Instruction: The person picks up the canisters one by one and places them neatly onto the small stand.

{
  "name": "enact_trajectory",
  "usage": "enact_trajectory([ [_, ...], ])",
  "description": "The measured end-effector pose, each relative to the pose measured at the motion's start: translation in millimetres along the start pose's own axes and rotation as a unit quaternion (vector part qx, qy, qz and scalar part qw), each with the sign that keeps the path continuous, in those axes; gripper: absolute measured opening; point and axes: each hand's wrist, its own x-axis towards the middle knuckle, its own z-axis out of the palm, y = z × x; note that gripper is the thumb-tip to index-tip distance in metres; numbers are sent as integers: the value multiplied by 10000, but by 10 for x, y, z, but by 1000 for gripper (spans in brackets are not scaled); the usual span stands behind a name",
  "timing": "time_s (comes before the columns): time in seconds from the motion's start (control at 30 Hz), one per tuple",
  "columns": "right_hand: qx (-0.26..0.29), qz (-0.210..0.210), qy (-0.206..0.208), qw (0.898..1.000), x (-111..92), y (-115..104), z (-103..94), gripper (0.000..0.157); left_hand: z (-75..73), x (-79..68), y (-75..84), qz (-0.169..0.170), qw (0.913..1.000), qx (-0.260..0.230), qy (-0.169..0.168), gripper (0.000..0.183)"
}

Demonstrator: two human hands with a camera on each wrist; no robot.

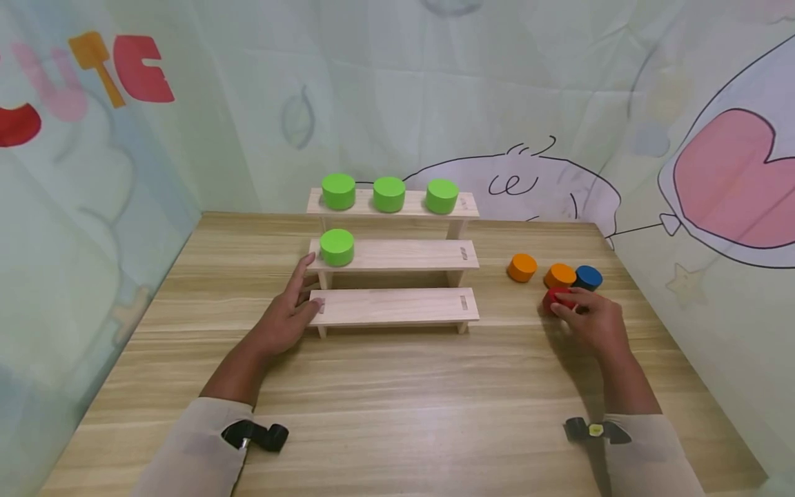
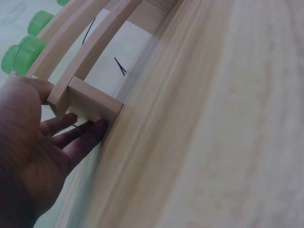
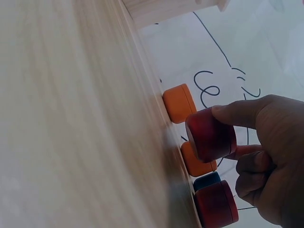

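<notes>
My right hand [image 1: 599,324] pinches a red round block [image 3: 211,135] between thumb and fingers, at the right of the table. Just beyond it are two orange round blocks [image 1: 522,268] and a blue one [image 1: 587,278]. A second red block [image 3: 216,204] shows in the right wrist view; the hand hides it in the head view. On the left, my left hand [image 1: 287,323] touches the end of a three-step wooden rack [image 1: 391,307], thumb on the lowest shelf, fingers [image 2: 88,142] extended along its side. Three green round blocks [image 1: 388,195] stand on the top shelf, one green block [image 1: 337,248] on the middle shelf's left end.
The rack stands on a wood-grain table [image 1: 410,407]. A printed cloth [image 1: 385,90] with cartoon drawings hangs behind the table and along both sides. Black straps with small devices [image 1: 257,435] are on both sleeved wrists.
</notes>
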Motion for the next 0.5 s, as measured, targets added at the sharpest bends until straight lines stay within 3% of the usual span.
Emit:
enact_trajectory([
  [0.33, 307, -449, 548, 9970, -9, -21, 6, 39, -20, -5, 4, 24, 10000, -20, 54, 80],
  [0.5, 385, -430, 643, 9963, -35, -43, -4, 40, -8, -5, -1, 35, 9999, -115, -6, 81],
])
